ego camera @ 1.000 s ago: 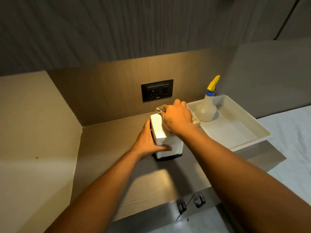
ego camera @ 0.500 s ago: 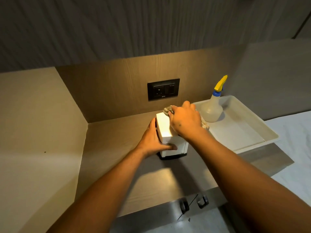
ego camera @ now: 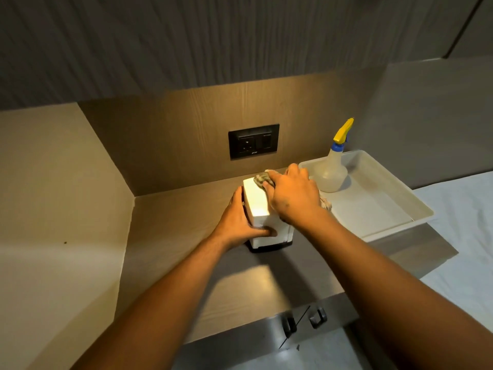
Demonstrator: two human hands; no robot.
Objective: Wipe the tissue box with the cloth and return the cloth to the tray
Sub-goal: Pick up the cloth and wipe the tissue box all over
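Note:
A white tissue box (ego camera: 256, 203) with a dark base stands on the counter in the middle of the view. My left hand (ego camera: 238, 221) grips its left and front sides. My right hand (ego camera: 294, 196) lies on the box's top and presses a crumpled greyish cloth (ego camera: 262, 178) against it. Part of the cloth pokes out past my fingers at the far edge, and another bit (ego camera: 326, 202) hangs out on the right side. Just right of the box sits the white tray (ego camera: 394, 209).
A clear spray bottle (ego camera: 333, 172) with a yellow trigger stands in the tray's far left corner. A black wall socket (ego camera: 254, 141) is on the wooden back panel. A side wall closes the counter on the left. White bedding (ego camera: 464, 236) lies to the right.
My right hand with the cloth has stayed on the box's top, shifting only slightly. The camera view has drifted, so everything sits a little further right in the frame.

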